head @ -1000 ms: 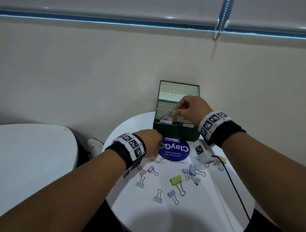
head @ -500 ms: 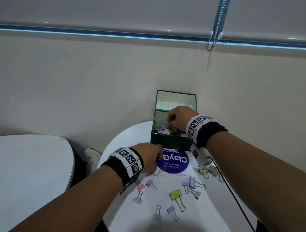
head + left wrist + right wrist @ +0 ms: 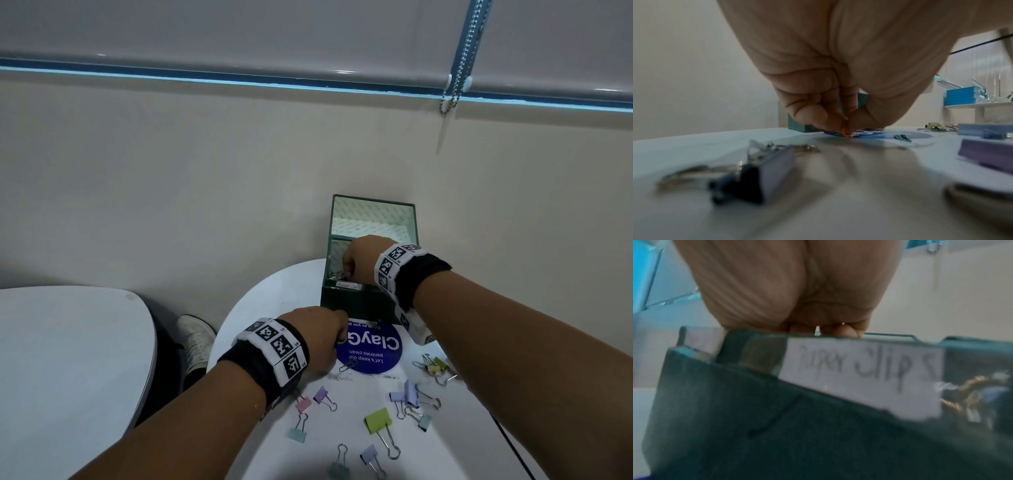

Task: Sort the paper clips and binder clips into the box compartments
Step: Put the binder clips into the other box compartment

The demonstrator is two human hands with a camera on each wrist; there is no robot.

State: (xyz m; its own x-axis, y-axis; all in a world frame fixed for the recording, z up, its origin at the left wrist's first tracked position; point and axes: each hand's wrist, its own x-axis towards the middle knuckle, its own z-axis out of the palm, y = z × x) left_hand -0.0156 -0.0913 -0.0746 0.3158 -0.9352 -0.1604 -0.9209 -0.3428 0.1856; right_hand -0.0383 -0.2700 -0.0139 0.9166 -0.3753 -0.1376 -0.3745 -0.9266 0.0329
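A dark green box (image 3: 352, 305) with its lid up stands at the round table's far side. My right hand (image 3: 347, 270) reaches down into its front left compartment, behind a label (image 3: 861, 374) reading "Paper clip". Its fingertips are hidden below the box wall (image 3: 777, 418), so what they hold is unseen. My left hand (image 3: 339, 337) is on the table in front of the box, and its fingertips (image 3: 838, 125) pinch a small paper clip (image 3: 847, 133) at the blue sticker's edge. Another paper clip (image 3: 347, 366) lies loose just nearer me.
Several pastel binder clips lie on the white table (image 3: 260, 308): green (image 3: 376, 419), purple (image 3: 322, 394), pink (image 3: 303, 404), lavender (image 3: 411, 392). A round blue sticker (image 3: 373, 349) is under my left fingers. A black cable (image 3: 510, 445) runs at the right. A second table (image 3: 68, 359) stands left.
My right hand has moved left and down into the box's front compartment, taking the gold clip it held out of sight. My left hand stayed at the sticker's edge.
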